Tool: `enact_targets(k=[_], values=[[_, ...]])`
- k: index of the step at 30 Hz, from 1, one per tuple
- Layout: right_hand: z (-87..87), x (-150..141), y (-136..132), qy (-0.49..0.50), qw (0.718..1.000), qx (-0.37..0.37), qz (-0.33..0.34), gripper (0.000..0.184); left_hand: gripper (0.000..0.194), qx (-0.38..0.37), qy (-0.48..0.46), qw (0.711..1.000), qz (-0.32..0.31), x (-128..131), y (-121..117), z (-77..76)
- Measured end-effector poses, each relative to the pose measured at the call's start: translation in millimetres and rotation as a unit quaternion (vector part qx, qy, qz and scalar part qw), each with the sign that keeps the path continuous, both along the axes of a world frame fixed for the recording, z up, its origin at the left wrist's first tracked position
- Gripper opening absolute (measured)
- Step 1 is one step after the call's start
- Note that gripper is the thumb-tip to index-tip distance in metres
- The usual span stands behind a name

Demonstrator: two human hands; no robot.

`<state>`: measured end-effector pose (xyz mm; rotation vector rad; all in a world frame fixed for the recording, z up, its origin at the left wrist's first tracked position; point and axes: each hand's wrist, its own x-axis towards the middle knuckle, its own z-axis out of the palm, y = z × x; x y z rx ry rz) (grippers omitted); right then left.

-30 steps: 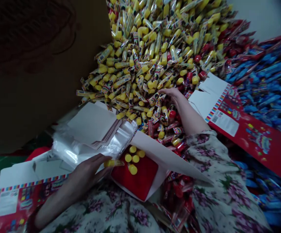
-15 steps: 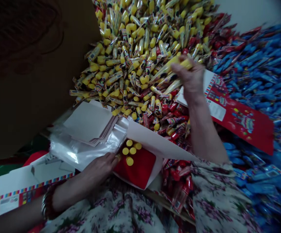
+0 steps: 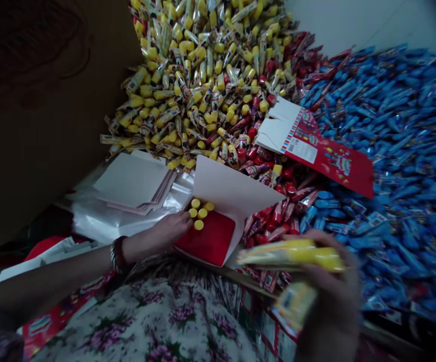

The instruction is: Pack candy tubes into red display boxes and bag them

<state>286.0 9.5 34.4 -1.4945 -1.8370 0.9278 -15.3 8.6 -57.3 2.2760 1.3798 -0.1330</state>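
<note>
A paper box (image 3: 236,188) stands with its lid flap up, its inside red. Several yellow-capped tubes (image 3: 199,224) are grouped at the box's left side, caps upward. My left hand (image 3: 170,231) is closed at the box's left edge, fingertips against the caps; its exact grip is partly hidden. At the lower right my right hand (image 3: 338,281), blurred, is closed around a few yellow-capped tubes (image 3: 285,251) in clear printed wrappers. They point left, and one hangs lower than the others.
A big heap of yellow-capped tubes (image 3: 187,80) lies behind the box, red tubes (image 3: 274,216) beside it and blue tubes (image 3: 391,115) to the right. Flat printed cartons (image 3: 338,161) rest on the heap. White cards (image 3: 133,178) lie on clear plastic bags (image 3: 100,221). A large cardboard box (image 3: 52,125) stands left.
My right hand has moved from the yellow heap down and toward me, carrying yellow-capped tubes. My left hand stays at the box. The view has shifted somewhat to the right.
</note>
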Motion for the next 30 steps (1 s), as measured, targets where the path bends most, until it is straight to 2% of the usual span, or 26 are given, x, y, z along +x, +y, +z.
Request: enact_targets(k=[3,6,8,11,13,15,17,20,24,27,30], values=[[-41.7,-31.7,-29.8,0.143,0.989,-0.035,0.007,0.024,0.019,-0.014,-0.008,0.999,0.041,-2.4,2.4,3.6],[-89.0,-68.0,-34.7,0.183,0.978,-0.068,0.074,0.027,0.018,-0.013,-0.119,0.983,0.14,-11.8,-2.8,3.4],[-112.0,-83.5,-29.4,0.191,0.97,-0.091,0.117,0.029,0.022,0.015,-0.223,0.943,0.248,-18.1,-12.5,1.6],[-128.4,-89.7,-16.7,0.178,0.962,-0.123,0.166,0.031,0.02,0.077,-0.353,0.852,0.379,-21.5,-31.9,-2.3],[-130.1,-86.1,-7.9,0.147,0.963,-0.118,0.192,0.031,0.014,0.12,-0.402,0.813,0.404,-19.3,-43.6,-7.0],[-127.0,-79.8,-0.2,0.096,0.967,-0.077,0.221,0.032,0.011,0.165,-0.411,0.811,0.382,-15.4,-52.3,-15.4],[-120.2,-73.3,6.0,0.025,0.965,-0.021,0.26,0.034,0.011,0.192,-0.394,0.835,0.333,-12.0,-58.7,-27.6],[-103.7,-66.8,11.6,-0.106,0.942,0.036,0.316,0.041,0.01,0.196,-0.366,0.871,0.264,-11.9,-66.8,-47.2],[-81.0,-67.9,10.1,-0.247,0.9,0.061,0.354,0.046,0.013,0.244,-0.329,0.873,0.264,-18.3,-76.0,-59.5],[-73.7,-73.9,0.6,-0.305,0.89,0.056,0.335,0.036,0.02,0.217,-0.28,0.903,0.244,-22.0,-82.0,-59.5],[-74.0,-79.9,-13.6,-0.331,0.9,0.037,0.283,0.028,0.033,0.171,-0.226,0.939,0.195,-24.0,-89.4,-58.6]])
